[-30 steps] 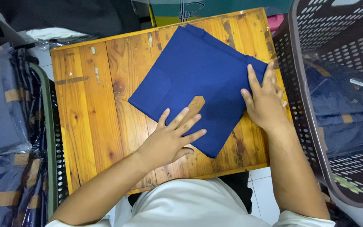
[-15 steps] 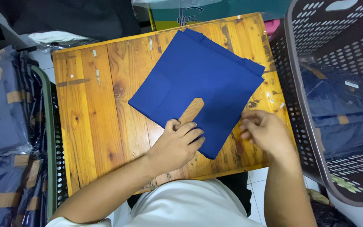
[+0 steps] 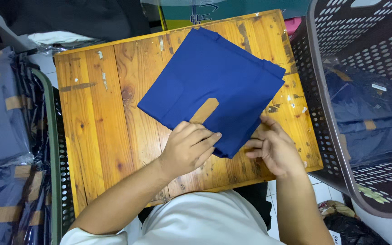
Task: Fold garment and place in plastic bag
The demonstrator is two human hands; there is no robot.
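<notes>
On wooden table [image 3: 100, 118], both hands gripping folded blue garment [image 3: 218, 77]

The wooden plank bench [image 3: 100, 131] lies bare to the left of the folded dark-blue cloth [image 3: 214, 86], giving open room there. A grey perforated plastic basket [image 3: 341, 136] walls off the bench's right edge, just beside the cloth. A dark basket of plastic-wrapped blue bundles [image 3: 10, 136] blocks the bench's left edge.

Left hand [image 3: 189, 147] palm down, fingers curled and pointing right, forearm bare. Right hand [image 3: 273, 147] just beside it, fingers bent leftward, possibly pinching; fingertips partly hidden.
</notes>
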